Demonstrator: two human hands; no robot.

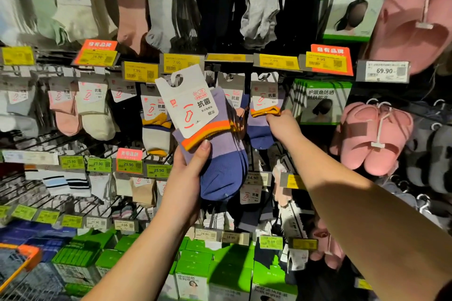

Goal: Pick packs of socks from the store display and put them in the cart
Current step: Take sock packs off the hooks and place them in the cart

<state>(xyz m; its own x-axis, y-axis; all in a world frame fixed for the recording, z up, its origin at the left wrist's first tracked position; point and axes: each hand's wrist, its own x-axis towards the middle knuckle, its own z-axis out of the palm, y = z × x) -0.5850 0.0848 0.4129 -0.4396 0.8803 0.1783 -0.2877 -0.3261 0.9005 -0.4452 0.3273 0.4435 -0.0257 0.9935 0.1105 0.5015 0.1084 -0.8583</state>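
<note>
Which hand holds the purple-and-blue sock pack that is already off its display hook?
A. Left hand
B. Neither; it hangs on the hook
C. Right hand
A: the left hand has its grip round the purple-and-blue sock pack, while the right hand pinches another pack still hanging.

Wire display rack [36,193] carries hanging sock packs [95,110], pink slippers [374,137] at right, yellow price tags [140,71] on rails, green boxes [195,259] below.

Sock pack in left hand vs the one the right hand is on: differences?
The left hand holds its purple sock pack off the hook and tilted; the hanging sock pack under the right hand is still on its hook. Held pack's cuff band is orange; hanging pack's yellow. Both are purple-and-blue with white cards.
</note>
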